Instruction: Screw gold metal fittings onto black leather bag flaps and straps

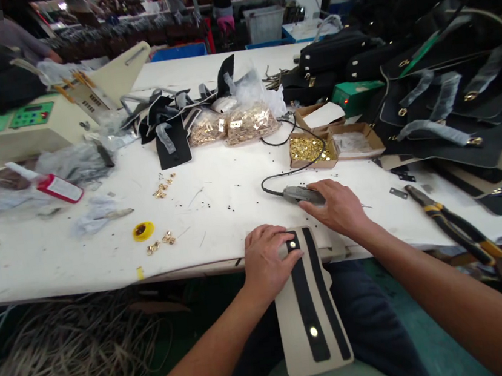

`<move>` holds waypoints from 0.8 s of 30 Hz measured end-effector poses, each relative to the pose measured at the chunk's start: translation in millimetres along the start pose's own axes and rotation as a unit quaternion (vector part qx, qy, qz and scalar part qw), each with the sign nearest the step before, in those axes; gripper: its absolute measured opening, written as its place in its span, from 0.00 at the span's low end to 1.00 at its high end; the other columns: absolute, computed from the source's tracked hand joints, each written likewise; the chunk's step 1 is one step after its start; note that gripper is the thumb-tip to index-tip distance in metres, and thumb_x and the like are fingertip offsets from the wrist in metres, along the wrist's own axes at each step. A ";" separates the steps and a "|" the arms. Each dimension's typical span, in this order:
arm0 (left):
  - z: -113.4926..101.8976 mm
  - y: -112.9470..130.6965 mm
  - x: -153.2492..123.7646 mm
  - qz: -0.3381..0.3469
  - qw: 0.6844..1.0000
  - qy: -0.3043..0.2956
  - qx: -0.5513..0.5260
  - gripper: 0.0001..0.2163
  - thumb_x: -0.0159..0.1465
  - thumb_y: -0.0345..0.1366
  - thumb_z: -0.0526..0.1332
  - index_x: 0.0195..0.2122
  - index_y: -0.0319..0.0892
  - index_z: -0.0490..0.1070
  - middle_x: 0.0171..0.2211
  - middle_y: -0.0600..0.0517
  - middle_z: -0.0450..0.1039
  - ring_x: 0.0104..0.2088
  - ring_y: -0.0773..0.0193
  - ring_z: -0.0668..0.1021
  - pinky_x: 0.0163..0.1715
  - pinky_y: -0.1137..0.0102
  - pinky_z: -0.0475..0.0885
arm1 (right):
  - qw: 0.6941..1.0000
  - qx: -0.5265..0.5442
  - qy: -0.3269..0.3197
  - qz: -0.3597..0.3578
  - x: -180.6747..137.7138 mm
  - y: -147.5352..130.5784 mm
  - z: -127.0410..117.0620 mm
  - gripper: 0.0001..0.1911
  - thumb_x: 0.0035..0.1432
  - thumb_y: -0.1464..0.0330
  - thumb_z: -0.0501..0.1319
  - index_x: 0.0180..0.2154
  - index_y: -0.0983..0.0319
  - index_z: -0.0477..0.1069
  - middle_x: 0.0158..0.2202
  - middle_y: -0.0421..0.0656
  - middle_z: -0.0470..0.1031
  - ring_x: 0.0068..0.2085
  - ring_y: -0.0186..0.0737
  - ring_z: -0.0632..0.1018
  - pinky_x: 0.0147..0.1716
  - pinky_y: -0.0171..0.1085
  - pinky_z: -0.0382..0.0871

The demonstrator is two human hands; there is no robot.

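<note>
A beige panel [291, 329] with two black strips and two round gold studs rests over my lap, its far end at the table's edge. My left hand [269, 262] grips that far end, the thumb lying across a black strip near the upper stud. On the tabletop, my right hand [338, 208] is closed around a grey corded hand tool [295, 195], which may be an electric screwdriver. Its black cable [272, 177] loops back past a cardboard box of small gold parts [308, 150]. The tool's tip is mostly hidden by my hand.
Black-and-gold pliers [452, 224] lie at the right, below stacked black bags [449, 127]. Gold clasps [168, 238], a yellow tape roll [143, 230] and a red-and-white bottle [59, 188] are on the left. Bagged gold hardware [249, 121] sits farther back. People stand in the background.
</note>
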State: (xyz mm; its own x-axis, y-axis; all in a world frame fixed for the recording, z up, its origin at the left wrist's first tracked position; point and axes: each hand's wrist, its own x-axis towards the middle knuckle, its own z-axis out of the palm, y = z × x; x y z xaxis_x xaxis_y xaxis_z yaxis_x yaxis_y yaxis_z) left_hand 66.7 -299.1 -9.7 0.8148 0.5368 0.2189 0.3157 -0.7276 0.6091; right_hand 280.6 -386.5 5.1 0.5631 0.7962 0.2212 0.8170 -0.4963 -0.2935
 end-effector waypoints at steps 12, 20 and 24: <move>1.9 -3.7 -1.4 -0.001 1.000 0.007 -0.013 0.14 0.56 0.40 0.76 0.43 0.51 0.80 0.49 0.55 0.80 0.53 0.53 0.74 0.55 0.53 0.65 | 0.999 -0.042 -0.023 0.003 8.2 -0.4 12.8 0.22 0.62 0.54 0.60 0.53 0.57 0.75 0.50 0.47 0.80 0.51 0.54 0.76 0.48 0.47 0.68; 1.1 -2.9 -3.8 0.005 1.000 0.006 -0.006 0.14 0.56 0.41 0.75 0.44 0.50 0.80 0.50 0.53 0.80 0.54 0.52 0.74 0.56 0.53 0.66 | 0.999 -0.032 0.020 -0.006 6.0 1.7 16.0 0.23 0.63 0.50 0.61 0.51 0.58 0.77 0.47 0.49 0.80 0.49 0.55 0.77 0.46 0.48 0.70; 0.0 -4.1 -6.6 0.014 1.000 0.001 -0.001 0.15 0.59 0.45 0.73 0.46 0.50 0.80 0.52 0.52 0.80 0.56 0.52 0.73 0.58 0.54 0.66 | 0.998 -0.032 0.009 -0.056 -3.3 14.9 8.5 0.29 0.59 0.51 0.65 0.57 0.60 0.73 0.56 0.53 0.75 0.54 0.57 0.74 0.50 0.51 0.70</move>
State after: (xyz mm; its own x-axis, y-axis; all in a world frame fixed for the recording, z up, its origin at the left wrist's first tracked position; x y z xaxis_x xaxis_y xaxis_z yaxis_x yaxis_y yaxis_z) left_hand 60.0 -299.6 -13.7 0.8225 0.5170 0.2373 0.2913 -0.7411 0.6049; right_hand 289.8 -393.6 -7.9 0.4698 0.8414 0.2669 0.8807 -0.4261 -0.2069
